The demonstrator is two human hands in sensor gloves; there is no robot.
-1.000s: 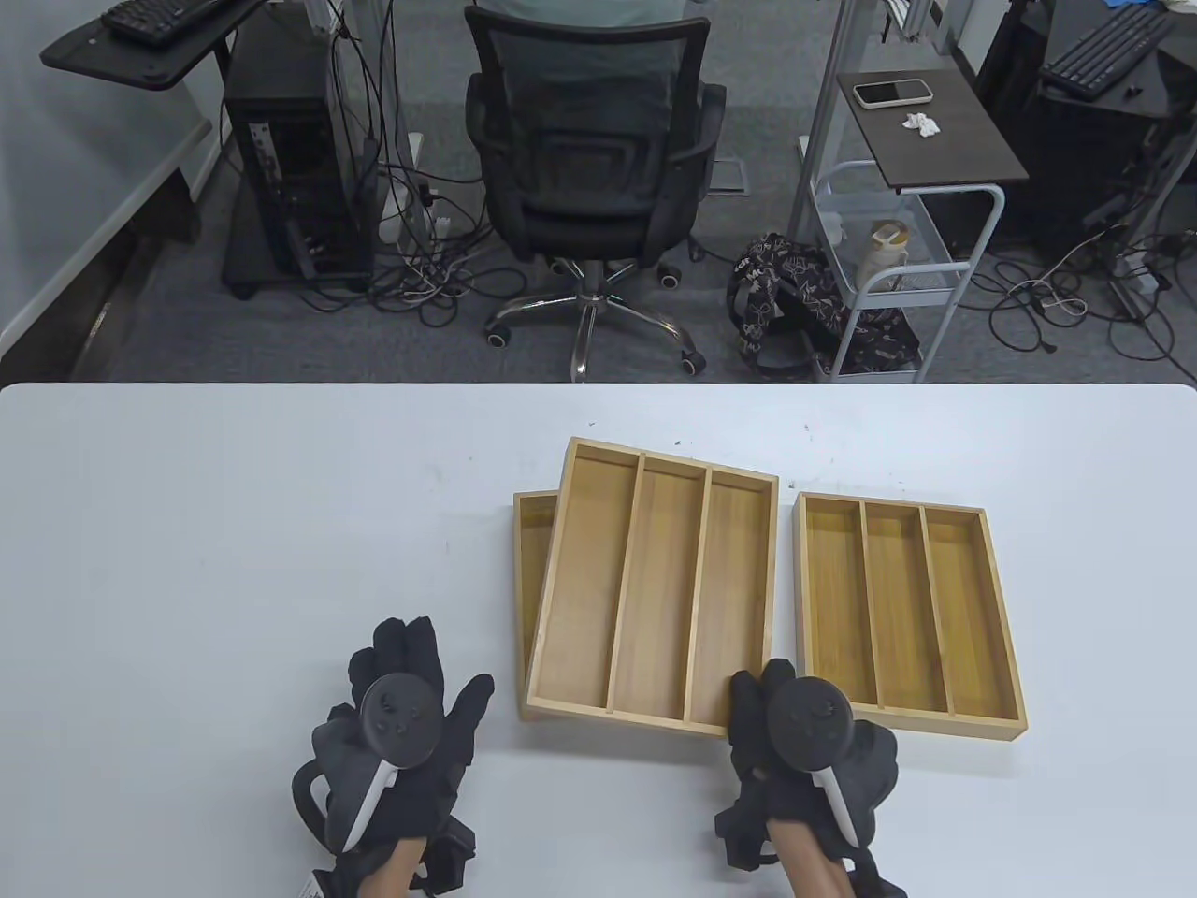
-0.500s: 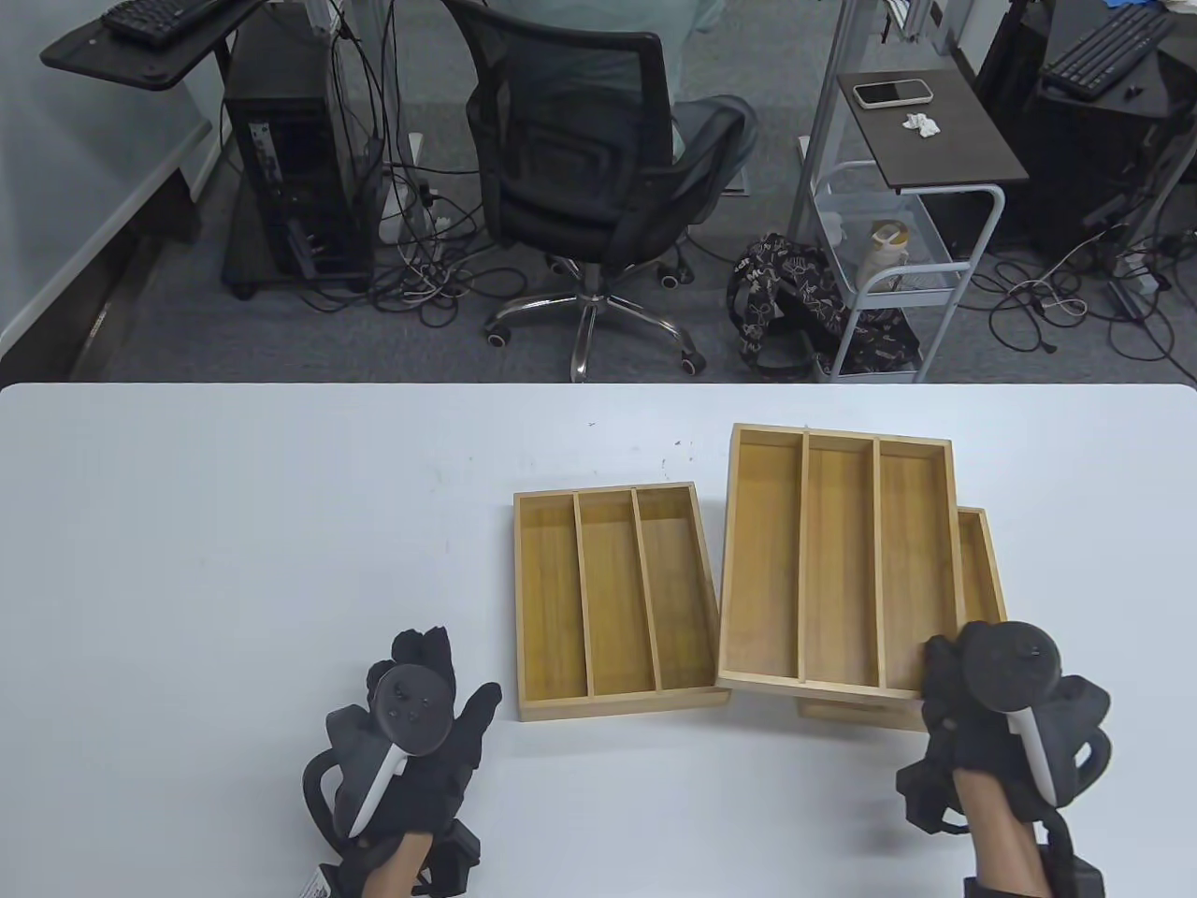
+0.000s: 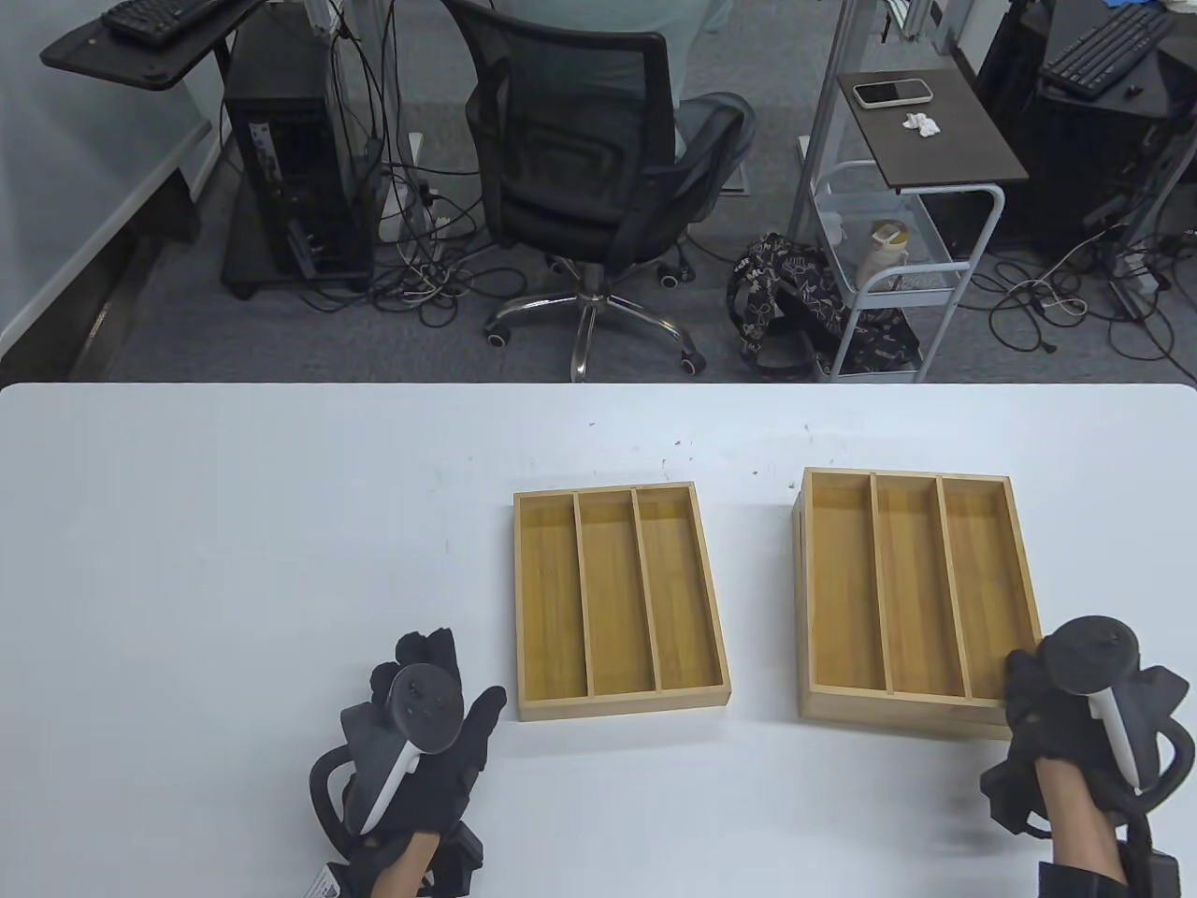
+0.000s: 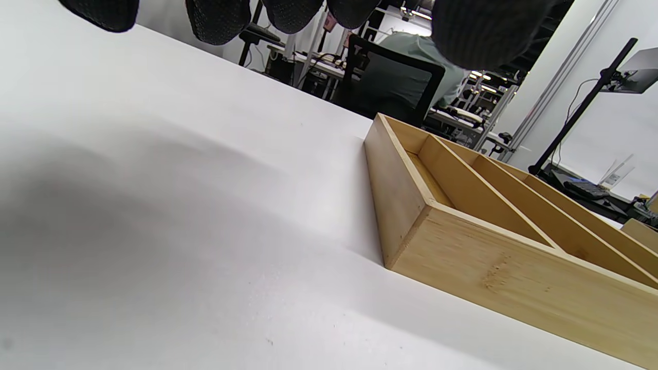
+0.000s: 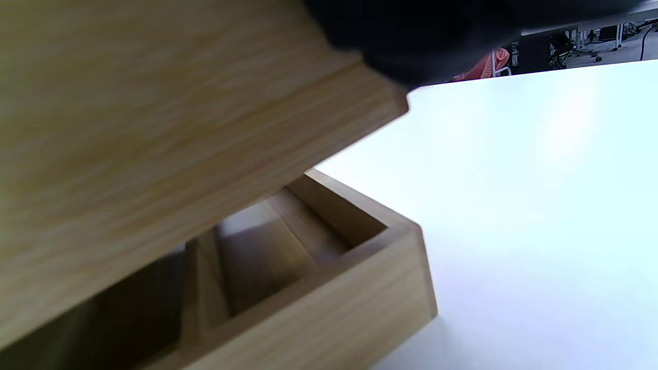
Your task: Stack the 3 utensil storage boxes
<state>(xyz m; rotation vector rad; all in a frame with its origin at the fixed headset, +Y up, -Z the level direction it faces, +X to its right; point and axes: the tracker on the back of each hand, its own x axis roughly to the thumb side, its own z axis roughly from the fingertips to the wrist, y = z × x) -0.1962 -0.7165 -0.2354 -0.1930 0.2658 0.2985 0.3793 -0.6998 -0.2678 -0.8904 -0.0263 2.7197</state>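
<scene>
Right hand [image 3: 1075, 711]: grips the near right corner of the top bamboo box [image 3: 921, 589], a three-slot tray now over the bottom box [image 5: 329, 288], near edge still raised.
Left hand [image 3: 421, 720]: fingers spread, palm down, unmoved.
Single box [image 3: 620, 599]: bare wood, uncovered since a second ago.
Table [image 3: 234, 561]: smooth white.

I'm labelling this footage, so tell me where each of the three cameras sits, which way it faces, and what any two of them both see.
Table view: high, looking down the table toward the office; shows left hand, right hand, single box, top box.
Left wrist view: low under the left hand's fingers, facing across the table at the single box.
Right wrist view: beneath the right hand, facing the top box's underside, raised above the lower box.
Shared: table and left wrist views both show the single box.
</scene>
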